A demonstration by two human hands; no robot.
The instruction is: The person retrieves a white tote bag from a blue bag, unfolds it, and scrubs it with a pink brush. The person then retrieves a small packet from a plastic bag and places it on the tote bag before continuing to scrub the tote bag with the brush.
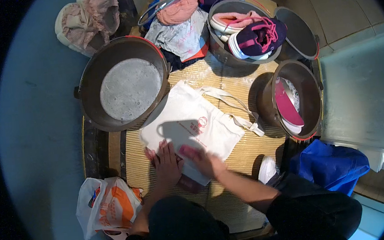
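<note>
A cream canvas tote bag (pixel 173 108) lies flat on the ribbed floor, its handles (pixel 231 101) trailing to the right and a small red print near its middle. My left hand (pixel 168 163) rests on the near left edge of the bag with fingers spread. Close beside it, my right hand (pixel 209 163) grips a small pink block-like thing (pixel 187 151) against the cloth; blur hides its exact kind. Part of a dark red flat board (pixel 190 183) shows from under the bag's near edge.
A brown bucket of sudsy water (pixel 131 88) stands left. At right, a bucket (pixel 268 118) holds pink insoles; behind, another (pixel 230 56) holds shoes. Clothes (pixel 178 33) are piled at the back. A plastic bag (pixel 108 203) sits near left, blue cloth (pixel 331 165) near right.
</note>
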